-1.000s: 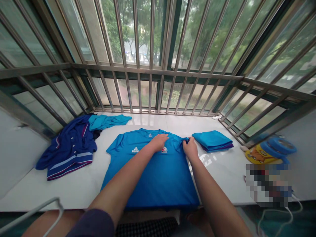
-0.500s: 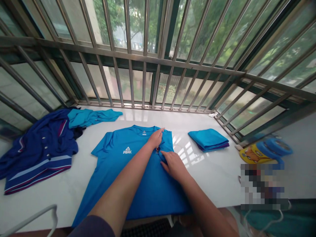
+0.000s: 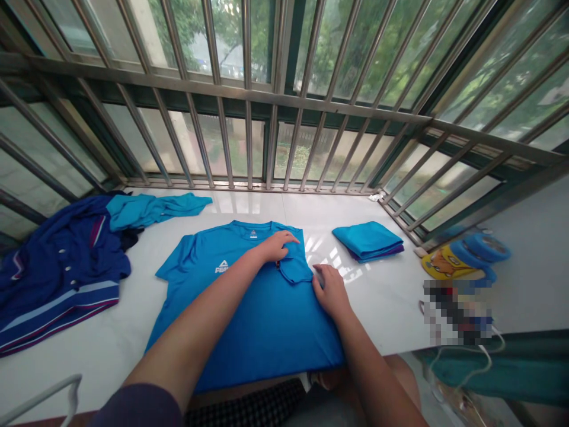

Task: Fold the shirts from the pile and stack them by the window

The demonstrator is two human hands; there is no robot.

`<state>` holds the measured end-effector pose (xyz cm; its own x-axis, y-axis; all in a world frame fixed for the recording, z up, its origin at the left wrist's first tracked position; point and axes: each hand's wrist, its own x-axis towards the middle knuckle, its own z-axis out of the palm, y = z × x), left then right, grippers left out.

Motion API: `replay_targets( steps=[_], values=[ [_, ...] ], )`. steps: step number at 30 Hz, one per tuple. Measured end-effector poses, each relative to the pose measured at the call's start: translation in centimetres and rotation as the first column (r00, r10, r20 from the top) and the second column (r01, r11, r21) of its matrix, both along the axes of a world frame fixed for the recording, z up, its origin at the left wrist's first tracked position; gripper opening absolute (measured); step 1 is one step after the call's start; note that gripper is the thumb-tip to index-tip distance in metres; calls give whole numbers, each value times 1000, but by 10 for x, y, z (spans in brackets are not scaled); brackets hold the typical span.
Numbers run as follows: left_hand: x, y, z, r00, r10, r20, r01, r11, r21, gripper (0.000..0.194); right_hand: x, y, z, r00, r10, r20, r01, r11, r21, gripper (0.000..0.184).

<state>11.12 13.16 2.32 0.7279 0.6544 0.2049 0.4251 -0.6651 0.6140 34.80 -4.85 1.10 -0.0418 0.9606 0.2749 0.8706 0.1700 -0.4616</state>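
Observation:
A bright blue sports T-shirt (image 3: 231, 308) lies face up on the white sill (image 3: 391, 308), its right sleeve folded inward over the chest. My left hand (image 3: 276, 245) lies flat with fingers stretched out on the upper chest, just left of the folded sleeve. My right hand (image 3: 329, 290) presses palm down on the shirt's right folded edge, fingers extended.
A folded blue and purple stack (image 3: 368, 240) sits to the right. A dark blue striped garment (image 3: 57, 279) and a teal one (image 3: 151, 209) lie crumpled at left. Metal window bars (image 3: 249, 118) fence the back and sides. Yellow and blue slippers (image 3: 462, 258) rest at right.
My right hand folded the right sleeve in over the chest, then slid back to the shirt's right edge. My left hand stayed on the upper chest. The view tilted slightly.

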Motion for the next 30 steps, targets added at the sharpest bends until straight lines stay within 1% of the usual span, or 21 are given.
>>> replay_targets(
  steps=[2, 3, 4, 6, 8, 11, 14, 17, 21, 23, 25, 26, 28, 30],
  values=[
    [-5, -11, 4, 990, -104, -99, 110, 993, 53, 66, 0, -1, 2, 998, 61, -12, -61, 998, 5, 42],
    [-8, -17, 6, 981, -124, -150, 136, 988, 75, 67, 0, -2, 4, 995, 102, -10, -102, 995, 4, 45],
    [-11, -22, 7, 974, -119, -191, 139, 986, 93, 67, 1, -2, 4, 990, 138, -6, -138, 990, 2, 46],
    [-19, -30, 9, 966, -87, -242, 120, 985, 125, 65, 1, -1, 3, 988, 155, -9, -155, 988, -1, 37],
    [-25, -34, 11, 966, -49, -256, 92, 983, 160, 57, 2, 0, -1, 994, 104, -38, -104, 995, 7, 27],
    [-31, -35, 14, 967, -1, -256, 53, 979, 198, 36, 4, 3, -7, 996, -7, -85, 10, 999, 37, 25],
    [-32, -39, 16, 978, 1, -209, 43, 978, 205, 19, 4, 3, -10, 989, -121, -89, 126, 991, 49, 23],
    [-33, -46, 18, 982, -12, -187, 51, 978, 202, 16, 3, 2, -9, 981, -178, -73, 182, 982, 50, 22],
    [-33, -53, 25, 958, 10, -286, 37, 987, 158, 19, 2, 0, -7, 987, -141, -76, 145, 988, 57, 32],
    [-28, -52, 31, 940, 63, -337, -17, 990, 136, 19, 3, -1, -7, 991, -106, -81, 111, 992, 56, 35],
    [-17, -49, 39, 915, 151, -374, -107, 985, 135, 15, 3, -1, -7, 993, -78, -92, 85, 994, 73, 31],
    [-10, -47, 43, 901, 199, -384, -156, 978, 141, 17, 3, 0, -8, 993, -69, -96, 78, 993, 89, 26],
    [8, -38, 48, 876, 287, -388, -243, 957, 159, 29, 2, 1, -9, 993, -62, -96, 73, 990, 123, 17],
    [27, -28, 51, 853, 356, -380, -311, 934, 178, 36, 2, 2, -11, 994, -75, -84, 86, 986, 142, 16]
  ],
)
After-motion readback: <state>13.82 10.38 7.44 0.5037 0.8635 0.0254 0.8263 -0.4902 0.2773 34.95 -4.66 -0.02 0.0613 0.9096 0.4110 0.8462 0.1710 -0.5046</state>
